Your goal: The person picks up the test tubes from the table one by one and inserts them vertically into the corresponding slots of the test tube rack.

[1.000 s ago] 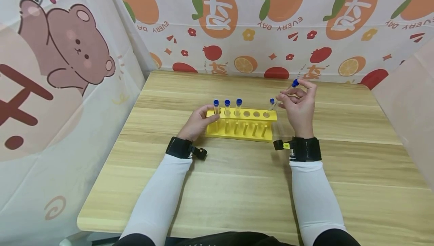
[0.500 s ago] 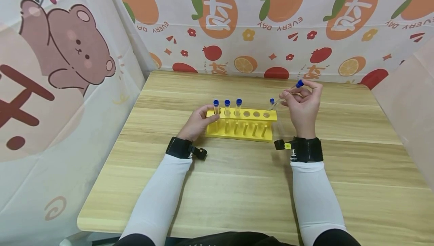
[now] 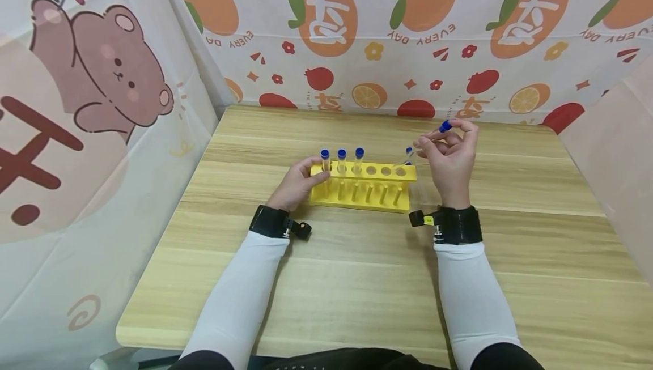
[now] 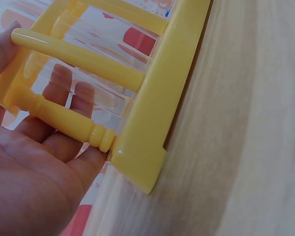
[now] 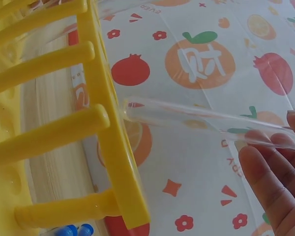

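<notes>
A yellow test tube rack (image 3: 382, 207) stands on the table, with three blue-capped test tubes (image 3: 359, 157) upright in its left holes. My left hand (image 3: 300, 183) grips the rack's left end; in the left wrist view its fingers (image 4: 83, 98) reach around the end post. Between thumb and fingers, my right hand (image 3: 451, 160) holds a clear test tube (image 5: 172, 115) with a blue cap (image 3: 445, 126). That tube is tilted, its lower end at the rack's top plate (image 5: 120, 162) near the right-hand holes. In the right wrist view the end appears outside the plate.
Blue caps (image 5: 86, 229) of other tubes show behind the rack's right end, their bodies mostly hidden. The wooden table (image 3: 367, 279) runs back to a fruit-print cloth (image 3: 374, 69). Another printed cloth (image 3: 153, 188) hangs at the left.
My right hand shifted slightly right, then back left. The held tube's lower end moved left from the last hole toward the one beside it. My left hand and the rack stayed put.
</notes>
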Available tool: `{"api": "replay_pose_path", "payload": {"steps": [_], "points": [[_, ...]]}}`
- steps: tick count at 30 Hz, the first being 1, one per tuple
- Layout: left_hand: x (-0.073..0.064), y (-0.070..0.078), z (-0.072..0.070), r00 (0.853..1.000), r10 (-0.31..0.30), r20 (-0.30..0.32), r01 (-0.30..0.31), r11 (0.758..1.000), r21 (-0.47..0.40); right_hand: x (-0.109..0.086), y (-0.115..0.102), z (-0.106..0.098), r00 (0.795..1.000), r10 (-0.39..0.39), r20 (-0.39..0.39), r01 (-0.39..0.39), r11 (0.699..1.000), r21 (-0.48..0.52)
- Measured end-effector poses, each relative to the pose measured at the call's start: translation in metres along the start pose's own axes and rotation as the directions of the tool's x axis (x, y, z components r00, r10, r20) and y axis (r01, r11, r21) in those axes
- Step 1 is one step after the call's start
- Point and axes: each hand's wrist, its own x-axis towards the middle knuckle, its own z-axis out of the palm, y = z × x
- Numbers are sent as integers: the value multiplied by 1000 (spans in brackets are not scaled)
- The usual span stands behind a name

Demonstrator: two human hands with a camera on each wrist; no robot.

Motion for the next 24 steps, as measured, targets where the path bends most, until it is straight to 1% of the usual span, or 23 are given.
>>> {"api": "replay_pose_path", "payload": {"steps": [4, 11, 14, 20, 24], "points": [[0, 0, 0, 1000, 4, 3, -4, 1000, -10, -2, 1, 2, 999, 13, 30, -13, 1000, 6], [0, -1, -1, 1000, 1, 5, -1, 1000, -22, -4, 2, 8, 997, 4, 83, -3, 1000, -16], [1, -2, -1, 1000, -5, 7, 5, 1000, -27, -4, 1, 9, 997, 2, 77, -3, 1000, 3], [3, -2, -2, 1000, -24, 16, 24, 999, -34, -6, 0, 12, 999, -11, 42, 9, 999, 31], [3, 0, -2, 999, -35, 17, 35, 999, -38, -7, 1, 15, 998, -17, 58, 15, 999, 35]]}}
